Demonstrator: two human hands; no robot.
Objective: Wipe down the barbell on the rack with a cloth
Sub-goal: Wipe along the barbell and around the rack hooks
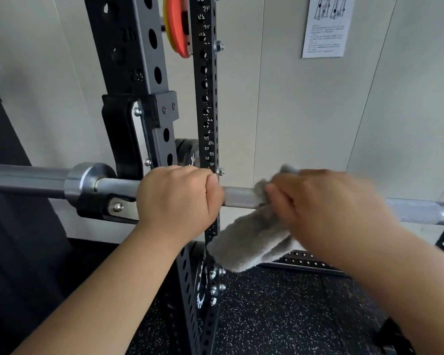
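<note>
The barbell (239, 198) lies level across the rack (128, 60), its shaft seated in a padded hook (105, 208) just inside the thick steel collar (85, 180). The left hand (177, 198) is wrapped over the shaft right beside that hook, fingers curled fully round the metal. The right hand (326, 211) sits a little further along the bar and grips a grey cloth (249, 242). Its fingers bunch the fabric against the shaft while the loose end hangs below. This hand is blurred, so the exact lie of its fingers cannot be told.

The bar looks like solid steel: stiff, heavy, and not something to lift for this job. Resting in the hook it can probably roll, so the left-hand grip likely serves to steady or turn it. The short stretch showing between the hands is knurled. That rough surface should give a sure hold but will drag at the cloth and trap dirt, calling for firm pressure. The smoother sleeve beyond the collar would be slicker under the cloth.

The cloth looks soft, thick and light, and it folds easily. It works best folded round the shaft and squeezed in the palm, so that it touches the whole way round. The trailing end could snag on the rack's bolts.
</note>
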